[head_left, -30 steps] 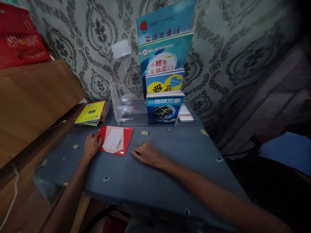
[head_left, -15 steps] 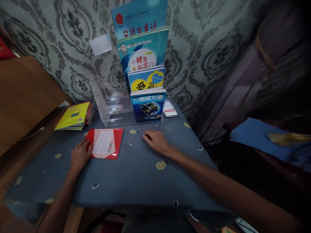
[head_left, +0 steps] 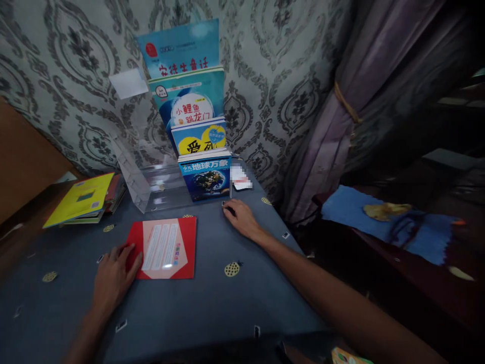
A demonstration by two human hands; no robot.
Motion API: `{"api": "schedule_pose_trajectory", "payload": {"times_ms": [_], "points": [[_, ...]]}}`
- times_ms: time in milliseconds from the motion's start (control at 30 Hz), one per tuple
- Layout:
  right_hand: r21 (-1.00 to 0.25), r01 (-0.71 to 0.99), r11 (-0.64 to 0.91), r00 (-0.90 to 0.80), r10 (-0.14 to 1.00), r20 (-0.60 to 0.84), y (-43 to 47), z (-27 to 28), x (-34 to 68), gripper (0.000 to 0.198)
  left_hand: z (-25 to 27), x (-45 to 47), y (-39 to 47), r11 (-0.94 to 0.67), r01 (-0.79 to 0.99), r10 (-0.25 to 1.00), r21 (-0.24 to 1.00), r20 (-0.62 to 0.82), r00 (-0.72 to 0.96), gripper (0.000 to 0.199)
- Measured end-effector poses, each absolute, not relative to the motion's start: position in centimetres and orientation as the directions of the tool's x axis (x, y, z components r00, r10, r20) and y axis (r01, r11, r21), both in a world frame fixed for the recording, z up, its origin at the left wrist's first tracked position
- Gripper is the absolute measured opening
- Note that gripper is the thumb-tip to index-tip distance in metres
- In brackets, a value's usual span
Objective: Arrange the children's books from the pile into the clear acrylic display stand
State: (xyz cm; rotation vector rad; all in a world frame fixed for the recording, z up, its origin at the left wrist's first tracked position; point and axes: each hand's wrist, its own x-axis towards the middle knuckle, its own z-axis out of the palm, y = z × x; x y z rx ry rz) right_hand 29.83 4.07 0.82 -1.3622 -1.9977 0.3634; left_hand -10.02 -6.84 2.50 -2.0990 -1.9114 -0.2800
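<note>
My left hand [head_left: 113,273] lies at the left edge of a red book [head_left: 188,247] with a pale pink panel. Its thumb and fingers are apart, and their tips touch the cover. My right hand [head_left: 240,217] rests on the tablecloth, fingers loosely curled and a gap between thumb and forefinger; nothing shows in it. Just beyond it stands a clear stepped rack [head_left: 131,174]. On the rack's right side are a blue book with a globe [head_left: 207,181], a yellow-and-blue book [head_left: 189,145], a teal book [head_left: 161,103] and a tall blue book [head_left: 182,45].
A stack of books topped by a yellow one [head_left: 81,199] lies at the left. A white card [head_left: 240,178] is behind the rack's right side. Off the table to the right, a blue cloth [head_left: 341,205] lies on a dark red surface. A tied curtain [head_left: 322,146] hangs behind.
The view has turned rightward, so the rack and books appear further left. Both hands keep about the same places, the left at the red book and the right on the tablecloth.
</note>
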Motion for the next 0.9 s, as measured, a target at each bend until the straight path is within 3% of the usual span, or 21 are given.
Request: {"api": "schedule_pose_trajectory", "payload": {"times_ms": [467, 733, 900], "points": [[-0.6, 0.733, 0.319, -0.157, 0.939, 0.307, 3.8, 1.8, 29.8, 0.022, 2.4, -2.2, -7.8, -0.339, 0.931, 0.885, 0.139, 0.383, 0.265, 0.042], [-0.53, 0.789, 0.311, -0.153, 0.935, 0.32, 3.5, 2.3, 30.5, 0.02, 0.8, 0.0, -7.0, -0.394, 0.877, 0.878, 0.276, 0.396, 0.27, 0.039], [-0.48, 0.818, 0.317, -0.184, 0.935, 0.303, 3.4, 2.7, 30.6, 0.022, 0.2, 0.1, -6.5, -0.431, 0.858, 0.865, 0.279, 0.398, 0.305, 0.037]]}}
